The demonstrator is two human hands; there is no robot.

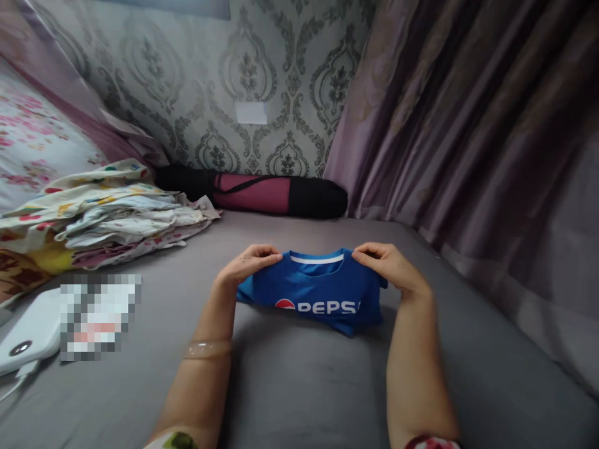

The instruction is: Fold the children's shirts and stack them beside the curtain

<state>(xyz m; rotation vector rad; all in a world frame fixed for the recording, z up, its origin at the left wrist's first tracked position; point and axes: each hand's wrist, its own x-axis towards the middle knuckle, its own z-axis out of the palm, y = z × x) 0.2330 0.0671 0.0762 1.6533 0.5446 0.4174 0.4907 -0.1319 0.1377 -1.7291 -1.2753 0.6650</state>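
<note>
A blue T-shirt (327,287) with white lettering and a red-and-white round logo hangs between my hands over the grey bed sheet. My left hand (250,260) pinches it at the shoulder on the left of the collar. At the opposite shoulder, my right hand (386,265) grips the cloth between thumb and fingers. The neckline faces up, showing a white band inside. Below the lettering the fabric folds under, so the hem is hidden. A clear bangle sits on my left forearm.
Folded clothes (135,218) are piled at the left. In front of them lie a white power bank (35,324) with a cable and a blurred-out item (100,318). A black and maroon rolled bag (253,192) rests against the wall. Purple curtains (449,125) hang along the right.
</note>
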